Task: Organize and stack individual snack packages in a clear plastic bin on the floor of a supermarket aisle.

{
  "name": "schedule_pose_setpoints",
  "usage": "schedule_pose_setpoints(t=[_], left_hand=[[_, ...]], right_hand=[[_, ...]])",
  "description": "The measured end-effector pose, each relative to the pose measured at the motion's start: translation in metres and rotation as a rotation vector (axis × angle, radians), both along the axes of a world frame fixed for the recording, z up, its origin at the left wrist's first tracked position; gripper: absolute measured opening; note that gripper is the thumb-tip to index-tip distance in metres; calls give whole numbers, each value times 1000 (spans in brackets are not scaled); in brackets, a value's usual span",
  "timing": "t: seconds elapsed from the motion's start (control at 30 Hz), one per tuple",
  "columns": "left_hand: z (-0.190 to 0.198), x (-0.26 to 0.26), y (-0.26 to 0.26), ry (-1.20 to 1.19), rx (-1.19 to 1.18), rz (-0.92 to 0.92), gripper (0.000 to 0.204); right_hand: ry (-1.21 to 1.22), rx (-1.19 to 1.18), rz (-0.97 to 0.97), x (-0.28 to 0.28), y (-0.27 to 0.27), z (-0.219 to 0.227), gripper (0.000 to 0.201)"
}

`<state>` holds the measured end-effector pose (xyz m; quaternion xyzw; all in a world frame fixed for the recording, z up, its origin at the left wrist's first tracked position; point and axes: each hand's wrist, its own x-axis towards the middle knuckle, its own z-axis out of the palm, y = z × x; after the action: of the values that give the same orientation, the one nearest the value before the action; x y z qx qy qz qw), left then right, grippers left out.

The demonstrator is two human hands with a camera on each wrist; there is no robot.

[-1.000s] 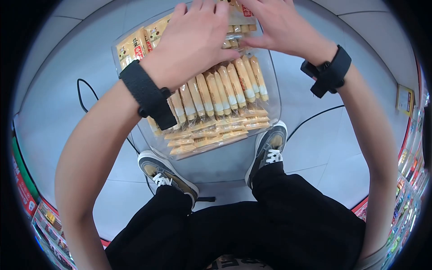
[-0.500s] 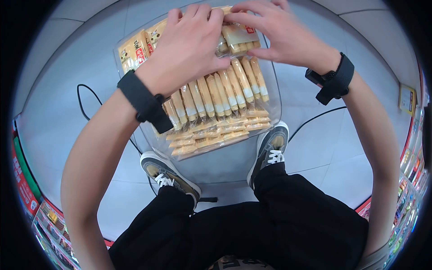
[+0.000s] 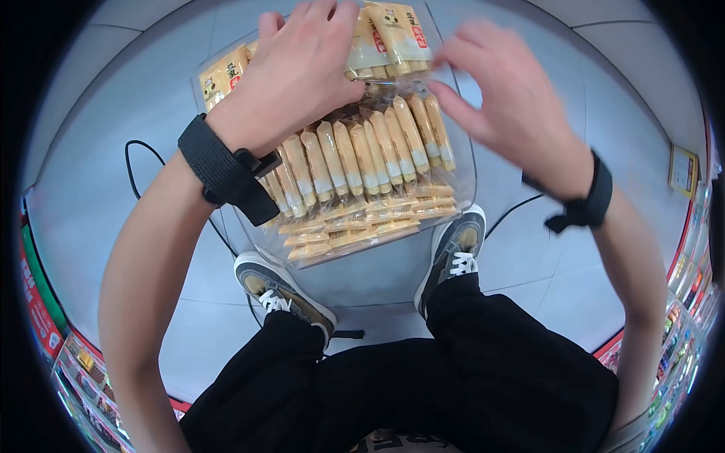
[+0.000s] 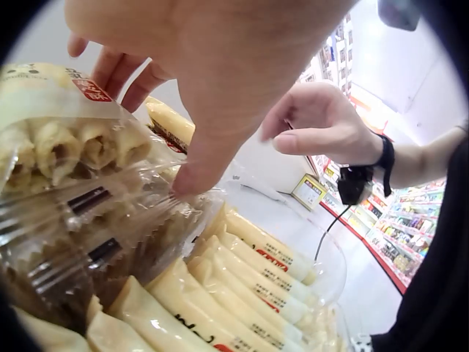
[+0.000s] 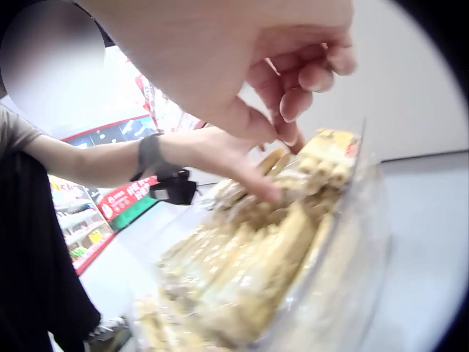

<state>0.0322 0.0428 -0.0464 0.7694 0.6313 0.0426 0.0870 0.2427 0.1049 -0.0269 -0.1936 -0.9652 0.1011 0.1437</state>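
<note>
My left hand [image 3: 302, 72] lies over the far part of a clear plastic bin [image 3: 470, 162] full of wrapped egg rolls. In the left wrist view, its thumb touches the clear wrap of an egg roll pack [image 4: 55, 154]. My right hand [image 3: 517, 106] is blurred beside the bin's right side, fingers bent loosely with nothing between them. Near it stands an egg roll pack with a red label [image 3: 404, 34], rolls showing at its lower end. A row of slim egg roll packs [image 3: 355, 155] leans across the middle. Flatter packs [image 3: 355, 226] are stacked at the near end.
Both shoes [image 3: 283, 291] stand at the bin's near corners. Black cables [image 3: 130, 155] run over the tiled floor. Shelves of packaged goods [image 3: 683, 343] line the right side, with more shelves [image 3: 87, 381] at the left.
My right hand has left the far egg roll packs and drawn back to the right. The red-labelled pack it handled now stands beside another. My left hand has shifted slightly left.
</note>
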Motion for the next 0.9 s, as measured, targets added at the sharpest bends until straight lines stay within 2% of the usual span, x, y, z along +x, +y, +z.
schedule_pose_setpoints(t=[0.03, 0.13, 0.23, 0.27, 0.37, 0.4, 0.5, 0.57, 0.67, 0.9], left_hand=[[8, 1, -1, 12, -110, 28, 59], [16, 7, -9, -82, 45, -19, 60], [17, -3, -31, -268, 192, -128, 30], [23, -6, -43, -358, 108, -112, 17], [37, -17, -82, -289, -186, -38, 11], [37, -22, -93, -251, -285, -32, 9], [26, -28, -121, -103, -375, -56, 8], [20, -27, -127, -72, -351, -75, 8], [20, -24, -126, -83, -355, -68, 8], [20, -23, -124, -147, -345, -87, 6]], right_hand=[[-47, -120, -105, 3, -13, -1, 16], [-479, -247, -40, 10, -45, 1, 21], [-438, -156, -32, 4, -59, -11, 24], [-470, -47, -33, 0, -62, -14, 30], [-450, -114, -71, -6, -66, -18, 16], [-447, -150, -89, -7, -66, -21, 25], [-434, -281, -125, -10, -66, -29, 53], [-429, -394, -128, -12, -70, -27, 71], [-384, -486, -187, -18, -71, -34, 87], [-358, -644, -286, -16, -78, -35, 87]])
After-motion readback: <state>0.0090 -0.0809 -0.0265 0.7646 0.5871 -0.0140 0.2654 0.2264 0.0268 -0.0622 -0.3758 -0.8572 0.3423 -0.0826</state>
